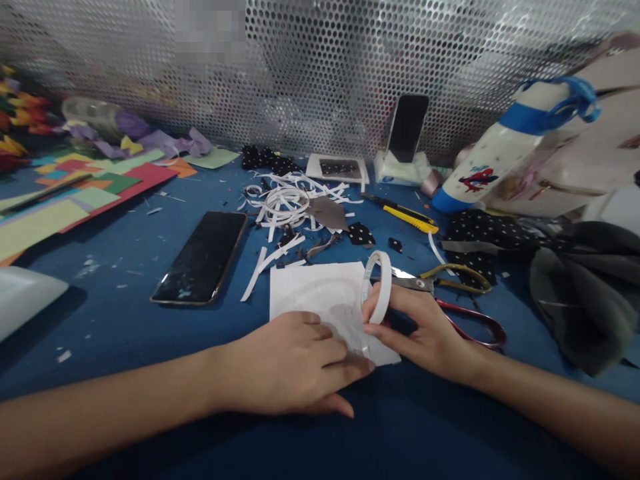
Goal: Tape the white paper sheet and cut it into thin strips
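A roll of white tape (384, 287) stands upright in my right hand (425, 327), pinched between thumb and fingers at its lower edge. My left hand (295, 367) lies palm down with fingers stretched out over a sheet of white paper (315, 287), covering its lower left part. Its fingertips reach near the paper's bottom edge, just below the tape roll. Right behind my right hand lies a pair of scissors (467, 277) with one yellowish and one red handle loop, partly hidden by the hand.
Paper strips and scraps (285, 207) are heaped beyond the sheet. A dark phone (203, 257) lies left, coloured papers (100, 193) farther left. A yellow cutter (407, 218), a bottle (495, 147) and black fabric (585, 293) are on the right. A perforated metal panel (320, 73) closes the back.
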Demonstrator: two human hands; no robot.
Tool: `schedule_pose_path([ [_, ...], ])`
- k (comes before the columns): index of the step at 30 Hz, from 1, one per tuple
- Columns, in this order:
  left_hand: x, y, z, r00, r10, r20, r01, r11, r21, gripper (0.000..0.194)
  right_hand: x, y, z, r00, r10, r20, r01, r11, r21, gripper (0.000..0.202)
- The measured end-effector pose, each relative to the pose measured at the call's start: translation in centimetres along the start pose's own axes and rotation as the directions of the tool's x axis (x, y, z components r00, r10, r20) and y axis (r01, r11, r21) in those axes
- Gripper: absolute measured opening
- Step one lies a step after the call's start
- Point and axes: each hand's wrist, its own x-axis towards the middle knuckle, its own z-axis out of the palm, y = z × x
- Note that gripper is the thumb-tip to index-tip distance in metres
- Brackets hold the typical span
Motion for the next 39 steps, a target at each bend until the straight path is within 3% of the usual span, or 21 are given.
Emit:
schedule_pose_path([
  [3, 0.0, 0.0, 0.0, 1.000, -0.001, 0.005, 0.001, 1.000, -0.016, 0.048, 0.1, 0.6, 0.0, 0.999, -0.041, 0.005, 0.041, 0.998, -0.054, 0.007],
  [11, 0.0, -0.1, 0.1, 0.999, -0.012, 0.033, 0.013, 0.999, -0.040, 0.043, 0.7, 1.3, 0.1, 0.999, -0.013, -0.037, 0.010, 0.997, -0.078, 0.009],
  [30, 0.1, -0.3, 0.1, 1.000, -0.026, 0.010, 0.027, 0.994, -0.106, 0.044, 1.8, 1.3, 0.4, 0.999, 0.017, 0.037, -0.013, 0.994, -0.113, 0.014],
  [39, 0.3, -0.2, -0.2, 0.997, -0.027, 0.073, 0.033, 0.997, -0.074, 0.042, 1.9, 1.4, 0.4, 0.997, 0.045, 0.058, -0.041, 0.996, -0.078, 0.015],
])
